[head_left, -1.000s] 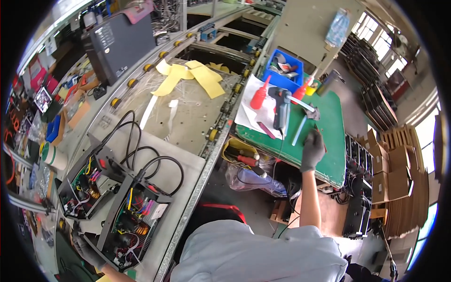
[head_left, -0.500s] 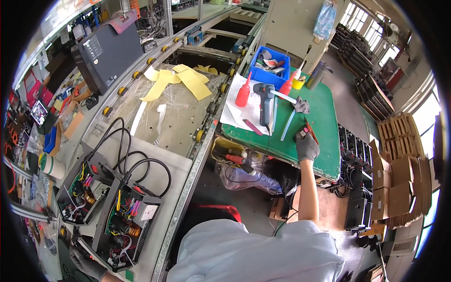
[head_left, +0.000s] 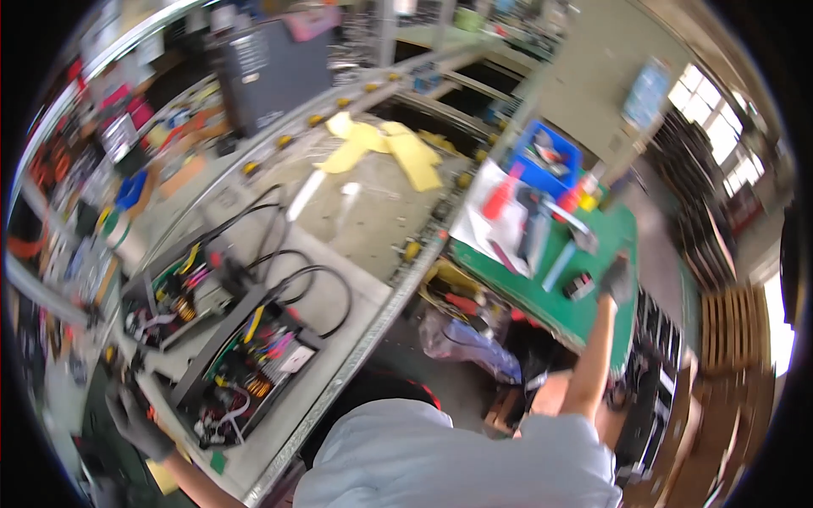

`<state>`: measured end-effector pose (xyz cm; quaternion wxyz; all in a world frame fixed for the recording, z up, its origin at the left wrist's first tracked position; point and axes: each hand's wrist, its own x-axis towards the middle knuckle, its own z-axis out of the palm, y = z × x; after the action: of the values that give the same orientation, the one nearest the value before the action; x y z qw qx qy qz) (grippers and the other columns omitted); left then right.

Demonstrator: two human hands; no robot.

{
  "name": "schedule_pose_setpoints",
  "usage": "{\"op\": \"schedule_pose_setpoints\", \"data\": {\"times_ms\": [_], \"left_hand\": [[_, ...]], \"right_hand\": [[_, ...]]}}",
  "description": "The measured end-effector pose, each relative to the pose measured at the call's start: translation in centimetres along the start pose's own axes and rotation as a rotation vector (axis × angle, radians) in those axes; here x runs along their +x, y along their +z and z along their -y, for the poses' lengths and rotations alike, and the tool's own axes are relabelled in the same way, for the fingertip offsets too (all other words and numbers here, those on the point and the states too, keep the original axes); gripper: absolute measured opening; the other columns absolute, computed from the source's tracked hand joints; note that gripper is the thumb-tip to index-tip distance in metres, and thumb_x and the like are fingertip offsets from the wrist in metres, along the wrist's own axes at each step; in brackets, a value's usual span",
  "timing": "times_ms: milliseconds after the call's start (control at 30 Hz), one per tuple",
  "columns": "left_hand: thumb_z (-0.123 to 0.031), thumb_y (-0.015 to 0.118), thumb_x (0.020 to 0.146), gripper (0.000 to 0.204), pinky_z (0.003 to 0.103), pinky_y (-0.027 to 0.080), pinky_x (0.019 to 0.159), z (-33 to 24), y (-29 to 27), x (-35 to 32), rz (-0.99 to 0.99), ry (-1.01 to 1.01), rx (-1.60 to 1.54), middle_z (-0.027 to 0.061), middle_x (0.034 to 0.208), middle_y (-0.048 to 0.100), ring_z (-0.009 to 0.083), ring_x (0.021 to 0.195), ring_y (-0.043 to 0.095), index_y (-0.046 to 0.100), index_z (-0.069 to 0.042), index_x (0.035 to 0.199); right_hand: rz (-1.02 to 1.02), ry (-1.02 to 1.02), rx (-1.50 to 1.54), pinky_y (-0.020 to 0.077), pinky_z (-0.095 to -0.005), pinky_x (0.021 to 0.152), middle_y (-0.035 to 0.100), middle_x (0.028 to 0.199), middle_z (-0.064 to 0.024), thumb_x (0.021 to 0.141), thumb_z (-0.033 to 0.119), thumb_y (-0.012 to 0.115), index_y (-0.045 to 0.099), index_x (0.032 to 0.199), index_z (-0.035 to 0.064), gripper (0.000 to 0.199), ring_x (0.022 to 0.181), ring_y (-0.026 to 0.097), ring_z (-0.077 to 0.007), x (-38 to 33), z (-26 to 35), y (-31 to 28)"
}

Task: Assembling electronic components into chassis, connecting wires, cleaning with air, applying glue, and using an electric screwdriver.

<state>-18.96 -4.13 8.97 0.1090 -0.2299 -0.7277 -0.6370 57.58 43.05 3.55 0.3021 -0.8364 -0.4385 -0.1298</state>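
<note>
My right hand (head_left: 618,281), in a grey glove, is over the right edge of the green tabletop (head_left: 555,315). Its fingers look closed, with a small reddish tip showing at them; blur hides what it is. Just left of it lies a small dark block (head_left: 579,286). At the lower left my gloved left hand (head_left: 140,425) is beside the nearer of two open black housings (head_left: 246,364), its fingers smeared by motion. Coloured wires, a copper coil and circuit parts fill that housing. The farther housing (head_left: 174,300) stands behind it, and black cables run from both.
On the green tabletop are a blue bin (head_left: 542,173), a red squeeze bottle (head_left: 501,199), a grey glue gun (head_left: 535,233) and a pale blue stick (head_left: 559,267). Yellow sheets (head_left: 415,161) lie on the conveyor. Cardboard boxes (head_left: 711,432) stand at the right.
The whole view has swung, shifting the scene rightward. My right hand has moved right, away from the small dark block. My left hand has come further into view beside the nearer housing.
</note>
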Motion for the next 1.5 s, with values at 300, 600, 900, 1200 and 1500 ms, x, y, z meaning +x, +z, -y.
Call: {"op": "schedule_pose_setpoints", "data": {"times_ms": [300, 600, 900, 1200, 1500], "left_hand": [[-0.031, 0.071, 0.072, 0.066, 0.027, 0.045, 0.077, -15.6, 11.0, 0.9, 0.621, 0.152, -0.309, 0.0060, 0.109, 0.053, 0.0131, 0.088, 0.053, 0.046, -0.004, 0.127], [-0.020, 0.059, 0.088, 0.023, 0.020, 0.048, 0.061, -16.9, 9.0, 4.6, 0.282, 0.029, -0.642, 0.0026, 0.080, 0.060, 0.0077, 0.067, 0.057, 0.058, 0.000, 0.100], [-0.033, 0.067, 0.083, 0.049, 0.028, 0.049, 0.075, -4.1, 7.8, 9.2, 0.421, 0.108, -0.044, 0.0087, 0.092, 0.063, 0.0164, 0.087, 0.063, 0.053, 0.001, 0.116], [-0.020, 0.064, 0.078, 0.030, 0.038, 0.048, 0.075, 3.6, 9.1, 8.8, 0.605, 0.185, 0.434, 0.0092, 0.090, 0.063, 0.0299, 0.085, 0.061, 0.059, -0.014, 0.107], [-0.021, 0.061, 0.082, 0.015, 0.036, 0.049, 0.071, 6.7, 6.0, 4.4, 0.469, 0.234, 0.310, 0.0055, 0.091, 0.062, 0.0261, 0.081, 0.061, 0.063, -0.015, 0.096]], "right_hand": [[-0.181, -0.941, 1.061, 0.0461, -0.0242, 0.065, 0.063, 0.106, -0.0054, 0.092, 0.015, 0.054, 0.054, 0.119, -0.0019, 0.032, 0.078, 0.055, -0.0089, -18.4, 32.8, -18.7], [-0.160, -1.728, 1.418, 0.0459, -0.0385, 0.062, 0.057, 0.091, -0.0125, 0.072, 0.026, 0.068, 0.055, 0.104, 0.0076, 0.039, 0.077, 0.058, -0.0291, -40.5, 50.6, -27.4], [0.631, -1.867, 1.117, 0.0467, -0.0367, 0.072, 0.057, 0.094, -0.0095, 0.069, 0.032, 0.074, 0.058, 0.104, 0.0100, 0.045, 0.083, 0.059, -0.0280, -43.2, 56.9, -20.0], [0.185, -2.151, 0.628, 0.0412, -0.0401, 0.083, 0.056, 0.098, -0.0077, 0.066, 0.039, 0.074, 0.058, 0.100, 0.0116, 0.046, 0.098, 0.054, -0.0252, -44.6, 58.2, -19.6], [-0.151, -2.463, 0.476, 0.0316, -0.0407, 0.102, 0.055, 0.097, -0.0050, 0.075, 0.021, 0.061, 0.058, 0.104, 0.0118, 0.031, 0.102, 0.052, -0.0216, -50.1, 59.3, -19.9]]}}
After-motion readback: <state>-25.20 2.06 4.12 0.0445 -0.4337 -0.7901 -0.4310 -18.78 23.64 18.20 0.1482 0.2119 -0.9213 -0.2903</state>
